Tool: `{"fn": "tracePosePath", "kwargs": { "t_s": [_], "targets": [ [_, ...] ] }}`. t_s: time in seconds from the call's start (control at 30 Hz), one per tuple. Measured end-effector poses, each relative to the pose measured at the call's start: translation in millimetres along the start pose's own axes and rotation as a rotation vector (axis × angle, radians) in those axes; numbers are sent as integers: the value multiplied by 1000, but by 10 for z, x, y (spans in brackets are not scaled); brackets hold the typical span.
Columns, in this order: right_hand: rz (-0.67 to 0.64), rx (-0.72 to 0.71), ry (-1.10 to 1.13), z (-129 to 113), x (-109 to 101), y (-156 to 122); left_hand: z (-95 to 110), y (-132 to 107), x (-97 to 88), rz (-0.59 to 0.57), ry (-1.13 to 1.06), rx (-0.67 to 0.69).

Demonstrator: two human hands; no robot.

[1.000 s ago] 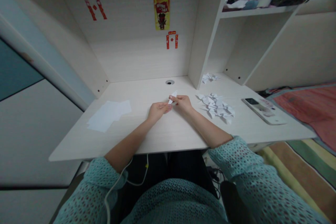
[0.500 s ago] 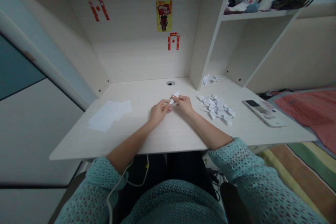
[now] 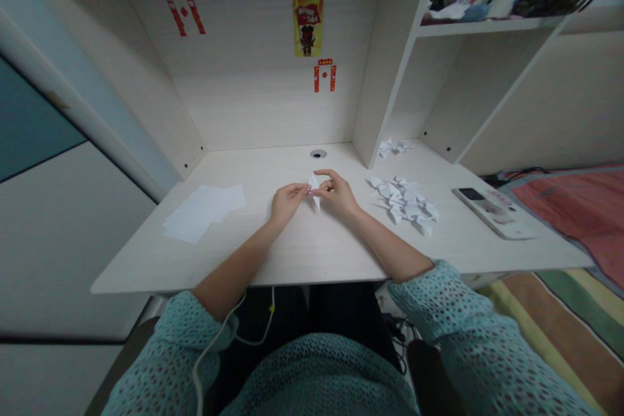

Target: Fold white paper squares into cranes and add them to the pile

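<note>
Between my hands, a small piece of folded white paper (image 3: pixel 316 203) stands pointed at top and bottom, just over the desk (image 3: pixel 302 253). My left hand (image 3: pixel 288 201) pinches its left side with thumb and fingertips. From the right, my right hand (image 3: pixel 337 192) grips the same paper with the thumb at its middle and the index finger arched by its upper tip. Fingers cover part of the folds. A pile of folded white paper pieces (image 3: pixel 402 198) lies right of my right hand. Left of my left hand are flat white paper sheets (image 3: pixel 202 211), spread and overlapping.
A phone (image 3: pixel 492 213) lies at the desk's right side. More folded pieces (image 3: pixel 392 147) sit by the upright shelf panel (image 3: pixel 385 91). A round cable hole (image 3: pixel 318 154) is near the back wall. A white cable (image 3: pixel 197 370) hangs by my left sleeve.
The folded paper has turned from a slant to nearly upright. My left hand has shifted slightly left, and my right index finger has lifted into an arch.
</note>
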State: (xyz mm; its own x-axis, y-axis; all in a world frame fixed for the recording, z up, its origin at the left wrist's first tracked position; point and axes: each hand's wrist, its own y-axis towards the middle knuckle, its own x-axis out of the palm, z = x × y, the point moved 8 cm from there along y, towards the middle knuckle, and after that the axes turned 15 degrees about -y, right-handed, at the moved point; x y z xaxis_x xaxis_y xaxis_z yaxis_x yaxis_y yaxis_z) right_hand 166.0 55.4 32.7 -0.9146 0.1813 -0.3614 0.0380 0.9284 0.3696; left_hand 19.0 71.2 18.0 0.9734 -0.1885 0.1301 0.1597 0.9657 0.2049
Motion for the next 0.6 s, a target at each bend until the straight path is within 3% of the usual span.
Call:
{"fn": "tracePosePath", "kwargs": {
  "t_s": [0.27,0.6],
  "targets": [
    [109,-8,-98,-52,-67,-23,35,-42,-35,87,-139,-50],
    [227,-82,-240,-56,-132,-45,32,-13,17,24,-173,38]
  ]
}}
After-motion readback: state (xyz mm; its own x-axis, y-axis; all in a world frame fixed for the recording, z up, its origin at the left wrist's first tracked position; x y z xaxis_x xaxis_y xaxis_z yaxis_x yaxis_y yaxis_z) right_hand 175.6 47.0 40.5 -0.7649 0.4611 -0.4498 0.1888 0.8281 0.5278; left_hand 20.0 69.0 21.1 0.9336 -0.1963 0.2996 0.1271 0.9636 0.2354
